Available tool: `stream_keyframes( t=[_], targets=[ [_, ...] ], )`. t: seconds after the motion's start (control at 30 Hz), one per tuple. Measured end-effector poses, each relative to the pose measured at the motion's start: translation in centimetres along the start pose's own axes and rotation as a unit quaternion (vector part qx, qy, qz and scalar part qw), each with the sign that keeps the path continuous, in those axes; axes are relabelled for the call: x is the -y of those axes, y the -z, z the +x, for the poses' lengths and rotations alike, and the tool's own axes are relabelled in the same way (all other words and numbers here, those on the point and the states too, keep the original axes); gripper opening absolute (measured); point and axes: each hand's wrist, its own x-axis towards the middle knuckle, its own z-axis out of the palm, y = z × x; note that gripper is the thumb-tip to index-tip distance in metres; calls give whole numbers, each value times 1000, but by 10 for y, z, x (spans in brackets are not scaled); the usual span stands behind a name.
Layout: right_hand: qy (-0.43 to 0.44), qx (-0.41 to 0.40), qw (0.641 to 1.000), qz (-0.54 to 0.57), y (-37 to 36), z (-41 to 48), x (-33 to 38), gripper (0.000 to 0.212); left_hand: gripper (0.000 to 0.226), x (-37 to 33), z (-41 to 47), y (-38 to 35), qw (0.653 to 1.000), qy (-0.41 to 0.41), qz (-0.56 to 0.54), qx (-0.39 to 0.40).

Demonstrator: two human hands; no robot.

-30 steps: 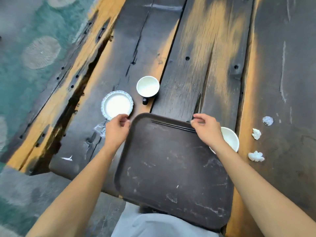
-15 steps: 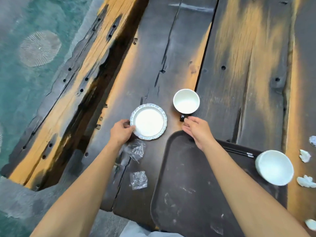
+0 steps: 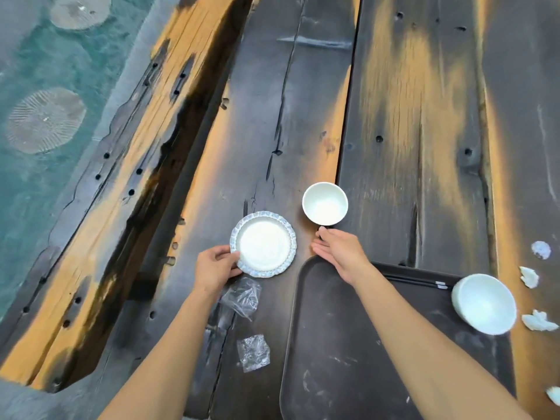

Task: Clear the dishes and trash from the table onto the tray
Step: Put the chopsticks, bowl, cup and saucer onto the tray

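A small white plate (image 3: 263,244) with a scalloped rim lies on the dark wooden table (image 3: 409,116). My left hand (image 3: 213,268) pinches its near-left edge, thumb on top. A white cup (image 3: 325,203) with a black handle stands just right of the plate. My right hand (image 3: 339,253) reaches to it, fingers stretched out, fingertips touching the handle. The dark brown tray (image 3: 333,344) lies at the near right, with black chopsticks (image 3: 418,280) along its far edge. A white bowl (image 3: 484,303) sits at its right side.
Two crumpled clear plastic wrappers (image 3: 242,295) (image 3: 253,353) lie on the table left of the tray. Several white tissue wads (image 3: 528,277) are scattered to the right of the bowl. A deep gap between planks (image 3: 145,201) runs along the left, with teal floor beyond.
My view has swung left. My left hand went from the tray's corner to the plate's rim and now grips it. My right hand left the chopsticks and reached the cup's handle.
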Motion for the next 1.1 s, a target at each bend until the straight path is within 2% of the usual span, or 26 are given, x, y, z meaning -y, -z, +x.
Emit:
stream_keyframes(
  t=[0.2,0.37,0.63,0.73,0.93,1.1],
  targets=[
    [12,-25,998,60,8,-4,9,11,24,2,-21,-4,999,-18,-34,-18],
    [-4,-9,997,73,19,-22,18,13,21,0,-48,-6,998,-37,-44,-27],
    [48,15,996,79,63,-85,6,16,21,8,-104,-26,995,-45,-90,-27],
    [63,10,995,81,84,-105,-7,20,20,23,-122,-38,994,-38,-101,-12],
    [75,-7,995,72,121,-137,-45,13,22,66,-153,-66,993,0,-114,-2],
    [73,-25,995,70,146,-155,-76,9,8,94,-172,-87,991,38,-128,0]
  ],
)
